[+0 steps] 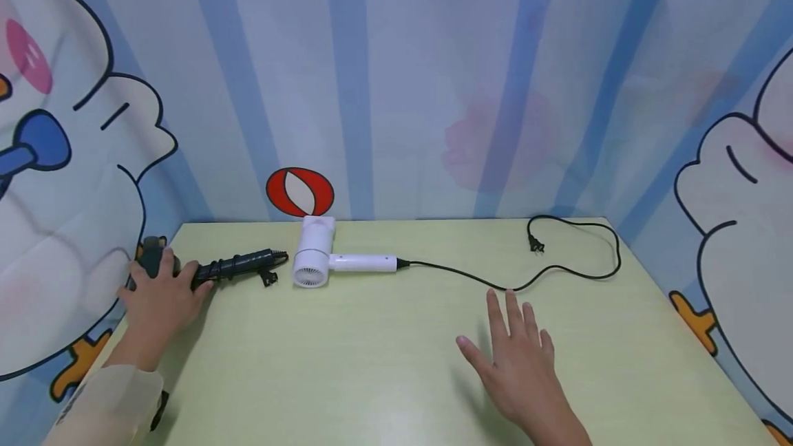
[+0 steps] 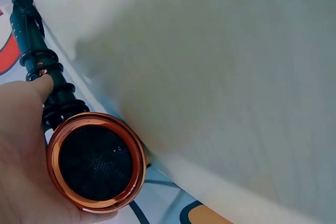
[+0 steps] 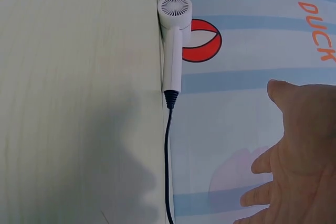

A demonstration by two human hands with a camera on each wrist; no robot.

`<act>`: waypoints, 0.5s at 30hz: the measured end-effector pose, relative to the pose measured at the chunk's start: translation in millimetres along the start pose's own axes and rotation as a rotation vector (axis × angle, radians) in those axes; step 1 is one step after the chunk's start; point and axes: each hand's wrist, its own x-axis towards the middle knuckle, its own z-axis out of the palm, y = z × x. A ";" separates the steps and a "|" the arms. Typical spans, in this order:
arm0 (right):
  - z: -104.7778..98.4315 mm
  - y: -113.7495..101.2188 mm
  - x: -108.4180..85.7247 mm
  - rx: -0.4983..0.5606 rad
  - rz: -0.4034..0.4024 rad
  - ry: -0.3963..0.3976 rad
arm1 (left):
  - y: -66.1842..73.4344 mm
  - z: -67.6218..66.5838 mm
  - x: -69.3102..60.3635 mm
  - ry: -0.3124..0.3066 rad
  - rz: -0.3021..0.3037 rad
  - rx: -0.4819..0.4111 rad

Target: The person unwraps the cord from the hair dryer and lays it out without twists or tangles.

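A black hair dryer (image 2: 59,90) with a copper-coloured ring (image 2: 137,153) round its end has its cord wound about the handle. My left hand (image 1: 162,298) grips it at the table's left edge, fingers spread over its head and thumb by the handle. In the left wrist view, the thumb of that hand (image 2: 21,150) touches the wound handle. A white hair dryer (image 1: 362,263) lies to the right, its handle pointing right, its black cord (image 1: 458,271) running to a plug (image 1: 535,245). My right hand (image 1: 523,377), fingers spread and holding nothing, is just below the cord.
The pale table (image 1: 347,377) ends at a blue striped curtain (image 1: 409,88) behind. Printed white cartoon figures flank both sides, and a red and white oval (image 1: 321,191) is printed behind the white dryer. The black cord curves round at the table's back right.
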 end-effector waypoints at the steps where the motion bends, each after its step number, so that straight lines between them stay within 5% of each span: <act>1: -0.2 -0.3 0.0 -0.002 0.001 0.001 | -0.1 -0.7 -3.2 -0.008 0.002 0.001; 15: 0.1 0.5 1.8 -0.001 0.010 -0.015 | -2.3 -10.8 -34.0 -0.131 0.064 0.016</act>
